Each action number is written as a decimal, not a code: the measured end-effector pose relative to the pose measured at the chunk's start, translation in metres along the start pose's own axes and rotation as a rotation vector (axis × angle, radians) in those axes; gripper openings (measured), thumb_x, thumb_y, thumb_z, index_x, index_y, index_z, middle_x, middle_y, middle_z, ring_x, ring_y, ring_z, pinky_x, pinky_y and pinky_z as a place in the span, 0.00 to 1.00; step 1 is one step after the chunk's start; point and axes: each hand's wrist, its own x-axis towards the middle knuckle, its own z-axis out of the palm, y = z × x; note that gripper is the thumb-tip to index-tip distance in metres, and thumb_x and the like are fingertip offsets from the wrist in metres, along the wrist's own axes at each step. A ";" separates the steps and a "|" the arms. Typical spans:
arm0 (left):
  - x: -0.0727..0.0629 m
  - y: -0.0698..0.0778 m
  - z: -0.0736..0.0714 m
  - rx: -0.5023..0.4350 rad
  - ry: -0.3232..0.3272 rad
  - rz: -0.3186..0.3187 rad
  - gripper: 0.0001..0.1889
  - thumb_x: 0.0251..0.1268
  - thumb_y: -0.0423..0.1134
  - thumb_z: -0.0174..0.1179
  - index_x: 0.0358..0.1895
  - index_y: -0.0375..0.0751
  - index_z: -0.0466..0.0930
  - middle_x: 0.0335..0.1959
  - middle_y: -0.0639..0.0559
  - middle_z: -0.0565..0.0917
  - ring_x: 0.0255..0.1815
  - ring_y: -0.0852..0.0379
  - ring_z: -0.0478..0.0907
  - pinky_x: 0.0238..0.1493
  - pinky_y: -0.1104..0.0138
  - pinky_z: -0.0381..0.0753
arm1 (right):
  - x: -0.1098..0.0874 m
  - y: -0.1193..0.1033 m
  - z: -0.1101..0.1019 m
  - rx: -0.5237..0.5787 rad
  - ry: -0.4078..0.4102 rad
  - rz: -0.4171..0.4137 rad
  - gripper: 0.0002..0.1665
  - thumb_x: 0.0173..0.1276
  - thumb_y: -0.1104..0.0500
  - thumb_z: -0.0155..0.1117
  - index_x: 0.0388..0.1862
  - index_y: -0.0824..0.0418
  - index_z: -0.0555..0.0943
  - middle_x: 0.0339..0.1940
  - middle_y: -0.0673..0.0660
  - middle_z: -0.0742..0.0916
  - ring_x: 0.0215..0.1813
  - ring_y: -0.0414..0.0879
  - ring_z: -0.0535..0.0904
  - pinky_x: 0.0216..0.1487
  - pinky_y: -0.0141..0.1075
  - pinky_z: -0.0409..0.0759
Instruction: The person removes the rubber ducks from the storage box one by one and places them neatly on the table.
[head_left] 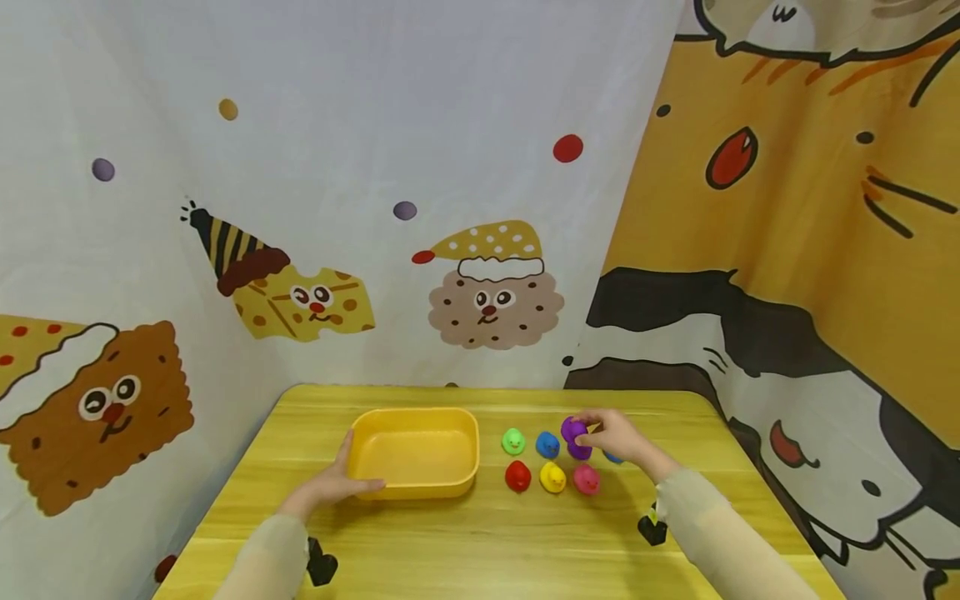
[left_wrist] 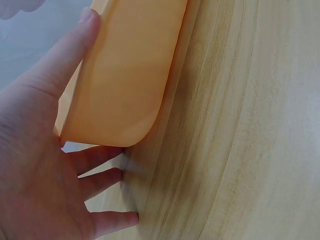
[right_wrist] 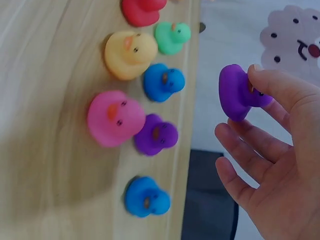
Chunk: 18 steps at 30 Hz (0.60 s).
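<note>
A purple rubber duck (right_wrist: 232, 95) is pinched between the thumb and fingers of my right hand (head_left: 617, 437), raised over the duck group. Below it on the table sits a second purple duck (right_wrist: 152, 136). Around that one stand a pink duck (head_left: 587, 479), a yellow duck (head_left: 552, 477), a red duck (head_left: 517, 476), a green duck (head_left: 513, 441) and a blue duck (head_left: 547, 445). Another blue duck (right_wrist: 146, 196) is partly hidden by my right hand in the head view. My left hand (head_left: 330, 483) spans the near left corner of a yellow tub (head_left: 414, 492), thumb at the rim, other fingers spread straight.
The tub stands left of the ducks with nothing in it. Both rest on a wood-grain table (head_left: 480, 550). A cartoon-printed curtain (head_left: 450, 125) hangs behind the table and along its sides.
</note>
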 end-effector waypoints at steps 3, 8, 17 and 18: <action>0.001 0.000 0.000 -0.006 -0.005 -0.001 0.67 0.55 0.54 0.70 0.74 0.40 0.16 0.74 0.24 0.35 0.72 0.24 0.42 0.66 0.33 0.45 | -0.006 0.009 -0.003 -0.001 0.011 0.028 0.21 0.62 0.61 0.70 0.52 0.70 0.81 0.46 0.63 0.85 0.43 0.53 0.81 0.40 0.40 0.81; 0.002 -0.001 0.000 0.002 -0.007 0.003 0.67 0.55 0.54 0.70 0.74 0.39 0.15 0.73 0.22 0.35 0.71 0.23 0.42 0.66 0.33 0.45 | -0.019 0.024 -0.005 0.038 0.019 0.075 0.21 0.63 0.62 0.69 0.53 0.71 0.80 0.47 0.64 0.85 0.42 0.52 0.82 0.39 0.40 0.82; 0.000 0.000 0.000 0.010 0.001 -0.016 0.67 0.55 0.55 0.70 0.74 0.39 0.16 0.73 0.22 0.36 0.71 0.22 0.43 0.65 0.32 0.45 | -0.043 0.048 -0.006 0.025 0.064 0.102 0.23 0.60 0.60 0.71 0.51 0.72 0.81 0.45 0.64 0.85 0.45 0.55 0.81 0.42 0.40 0.81; 0.000 0.000 0.000 0.009 -0.002 -0.012 0.67 0.55 0.54 0.70 0.74 0.39 0.16 0.73 0.22 0.36 0.71 0.22 0.44 0.65 0.32 0.46 | -0.045 0.050 -0.006 0.013 0.076 0.114 0.22 0.59 0.60 0.71 0.50 0.72 0.81 0.45 0.64 0.85 0.45 0.55 0.80 0.42 0.40 0.80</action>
